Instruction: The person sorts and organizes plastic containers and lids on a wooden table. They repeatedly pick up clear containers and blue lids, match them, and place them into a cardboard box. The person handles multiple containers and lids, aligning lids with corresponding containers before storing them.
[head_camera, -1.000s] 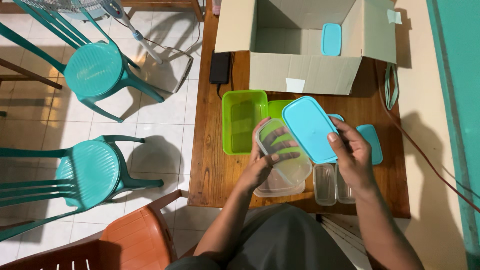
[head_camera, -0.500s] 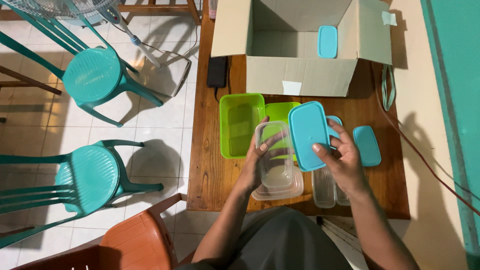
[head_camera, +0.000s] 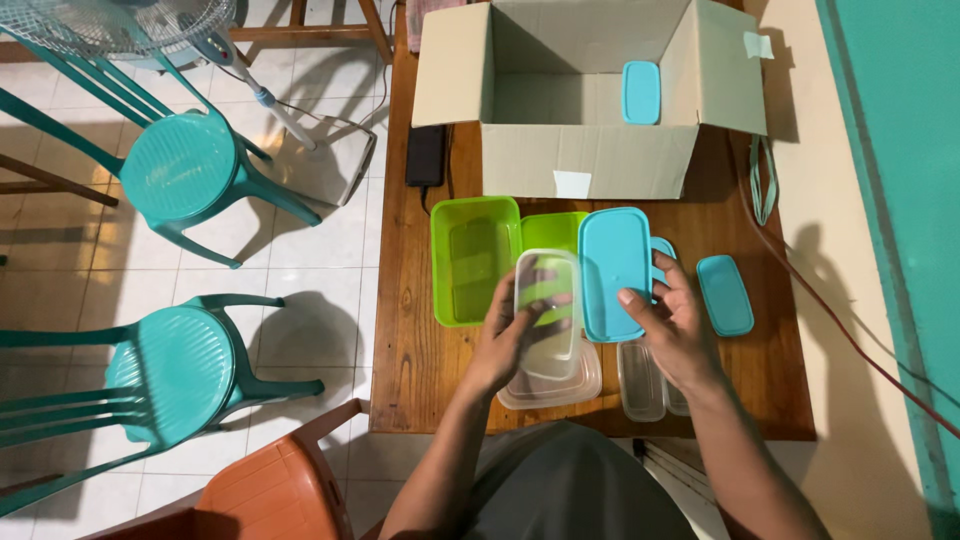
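Note:
My left hand (head_camera: 505, 335) grips a clear rectangular plastic container (head_camera: 548, 312), held over the wooden table (head_camera: 405, 330). Right beside it, my right hand (head_camera: 668, 325) holds a large turquoise lid (head_camera: 612, 270), its long edge close to the container's right side. Below the held container a stack of clear containers (head_camera: 560, 388) rests on the table. Two small clear containers (head_camera: 642, 382) stand under my right wrist.
A green container (head_camera: 470, 260) and a green lid (head_camera: 550, 230) lie left of the hands. A small turquoise lid (head_camera: 725, 294) lies to the right. An open cardboard box (head_camera: 590, 155) with a turquoise lid (head_camera: 640, 92) inside stands at the back. Teal chairs (head_camera: 185, 165) and an orange chair (head_camera: 270, 495) stand left.
The clear container has turned upright and lengthwise in my left hand. My right hand has brought the turquoise lid lower and closer alongside it.

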